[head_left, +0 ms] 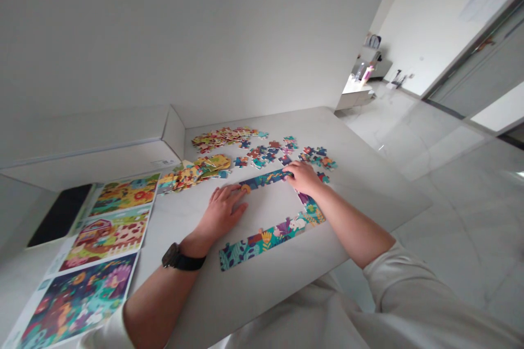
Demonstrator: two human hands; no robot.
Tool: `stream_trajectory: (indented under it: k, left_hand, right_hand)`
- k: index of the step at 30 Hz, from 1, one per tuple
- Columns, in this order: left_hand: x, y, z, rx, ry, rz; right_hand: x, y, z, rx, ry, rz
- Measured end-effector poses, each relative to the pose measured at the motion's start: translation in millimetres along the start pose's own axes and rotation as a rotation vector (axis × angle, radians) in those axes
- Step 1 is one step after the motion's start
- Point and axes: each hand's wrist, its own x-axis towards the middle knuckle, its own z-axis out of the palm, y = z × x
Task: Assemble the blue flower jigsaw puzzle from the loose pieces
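A partly joined jigsaw border lies on the white table, with a near strip, a right side and a far strip. My left hand rests flat on the table at the far strip's left end, fingers stretched out, touching an orange piece. My right hand presses its fingers down on the far strip's right end, at the corner. Loose blue pieces lie just beyond both hands. A dark watch sits on my left wrist.
Heaps of yellow and orange pieces and red pieces lie further back. A sheet of three reference pictures lies at the left, beside a dark phone. A white box stands behind. The table's right edge drops to a glossy floor.
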Motion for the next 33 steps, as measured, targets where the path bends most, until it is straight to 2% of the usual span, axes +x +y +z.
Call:
stream_trajectory:
  k: [4, 7, 10, 17, 27, 30, 33]
  left_hand:
    - [0, -2, 0.7, 0.005, 0.081, -0.029]
    - [1, -4, 1.5, 0.005, 0.189, -0.104]
    - [0, -4, 1.4, 0.005, 0.243, -0.158]
    - [0, 4, -0.7, -0.030, 0.198, -0.139]
    - [0, 2, 0.8, -0.083, 0.158, -0.069]
    - [0, 0, 1.4, -0.064, 0.148, -0.063]
    - [0, -3, 3.8, -0.048, 0.155, -0.064]
  right_hand:
    - [0, 3, 1, 0.011, 0.013, -0.007]
    - [0, 5, 2, 0.014, 0.019, -0.019]
    - [0, 7, 4, 0.014, 0.025, -0.033]
    - [-1, 9, 9, 0.025, 0.039, -0.031]
    - [1, 7, 8, 0.039, 0.029, -0.038]
    - [6, 21, -2, 0.064, 0.057, -0.027]
    - [9, 56, -25, 0.041, 0.175, 0.152]
